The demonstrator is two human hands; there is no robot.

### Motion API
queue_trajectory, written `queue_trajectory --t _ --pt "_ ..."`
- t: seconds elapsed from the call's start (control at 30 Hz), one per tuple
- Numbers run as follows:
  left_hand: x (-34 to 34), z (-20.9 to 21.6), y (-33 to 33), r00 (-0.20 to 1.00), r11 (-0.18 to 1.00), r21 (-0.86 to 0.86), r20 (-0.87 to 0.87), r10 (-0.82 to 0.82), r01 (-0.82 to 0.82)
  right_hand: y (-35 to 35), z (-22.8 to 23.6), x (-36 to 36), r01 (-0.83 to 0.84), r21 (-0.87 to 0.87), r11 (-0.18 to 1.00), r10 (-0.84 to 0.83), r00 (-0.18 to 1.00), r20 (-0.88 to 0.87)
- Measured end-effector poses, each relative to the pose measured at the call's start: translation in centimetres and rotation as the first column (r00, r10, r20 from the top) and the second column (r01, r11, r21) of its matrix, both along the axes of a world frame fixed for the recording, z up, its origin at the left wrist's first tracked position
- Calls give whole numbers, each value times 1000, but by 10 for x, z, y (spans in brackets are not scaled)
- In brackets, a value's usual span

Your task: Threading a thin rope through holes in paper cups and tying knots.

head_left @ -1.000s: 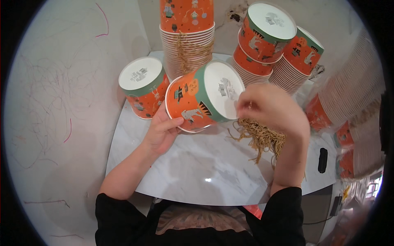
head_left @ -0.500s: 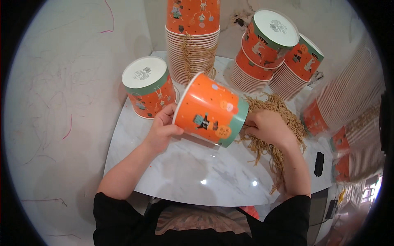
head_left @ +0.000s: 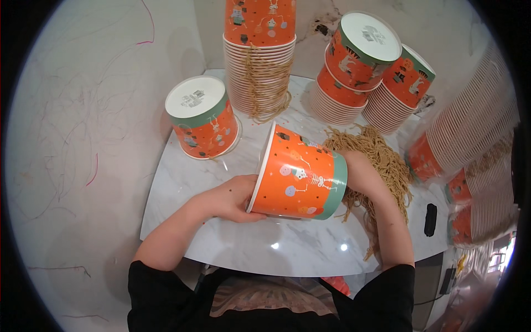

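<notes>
An orange paper bucket with a green base band and printed skeletons lies tipped on its side in front of me. Its rim points left and its base right. My left hand grips the rim, thumb along the outside and the other fingers partly hidden at the opening. At the base end, my right hand sits against or just behind the bucket, which hides its fingers. Beneath and beyond that hand spreads a pile of tan twine cords.
An upturned bucket stands at the left. Tall bucket stacks rise behind, with cords draped over one; more stacks stand at the back right. Bagged buckets crowd the right side. A small black object lies near the table's right edge.
The bucket has turned about its length, showing a different printed side, and has shifted right and nearer. My left hand moved with it. My right fingers, partly visible before, are now hidden.
</notes>
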State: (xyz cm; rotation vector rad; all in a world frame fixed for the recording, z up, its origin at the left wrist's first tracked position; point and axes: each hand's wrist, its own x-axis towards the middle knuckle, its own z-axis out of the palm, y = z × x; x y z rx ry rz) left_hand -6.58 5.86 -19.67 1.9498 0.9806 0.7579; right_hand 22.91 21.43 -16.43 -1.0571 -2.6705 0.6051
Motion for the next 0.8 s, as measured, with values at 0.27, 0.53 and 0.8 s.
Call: queue_trajectory --t 0.27,0.53,0.8 --pt "4 8 1 975 984 67 -162 -150 162 6 58 13 93 -251 964 -187 903 -386" --pt "-3 9 -1 967 967 28 -46 -250 251 -22 136 -63 -50 -4 999 30 662 -749" --pt "-39 10 2 887 971 -239 447 112 -3 -67 125 -108 -360 -247 900 10 583 -812"
